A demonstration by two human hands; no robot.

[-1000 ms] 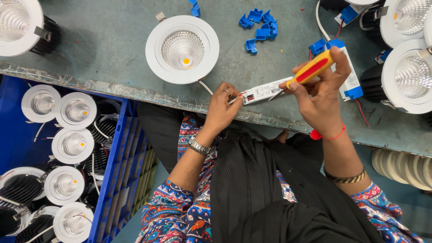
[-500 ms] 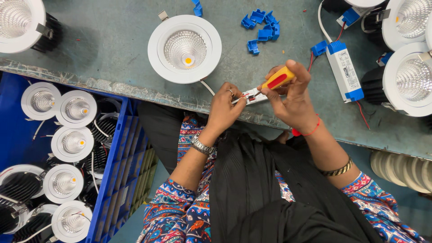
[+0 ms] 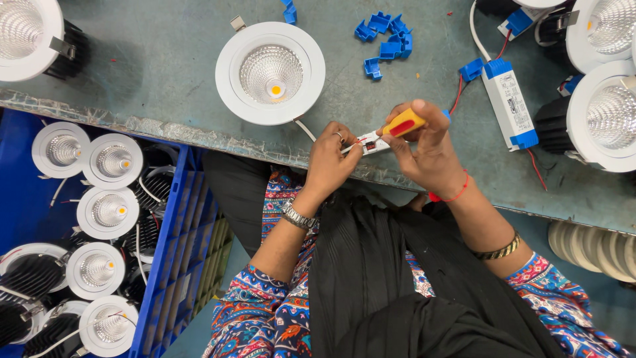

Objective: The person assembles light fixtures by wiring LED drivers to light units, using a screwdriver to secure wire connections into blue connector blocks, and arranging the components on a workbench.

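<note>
At the centre of the frame, over the worn front edge of the grey-green workbench, a small white driver box sits pinched between the fingertips of the left hand, with thin wires meeting it at its left end. The right hand is closed around a yellow-and-red screwdriver, whose tip points into the box. Against the frame a second ago, the right hand has come leftward and down from the blue-capped driver at upper right, and the screwdriver, then raised above the bench, now bears on the box; half a second ago the hands were already together. The screwdriver's tip and most of the box are hidden by fingers, so the exact contact cannot be made out. Just above, a white round downlight lies face up, its cord running toward the hands. Blue plastic clips lie scattered at upper centre. At lower left a blue crate holds more downlights, cut off by the frame edge.
</note>
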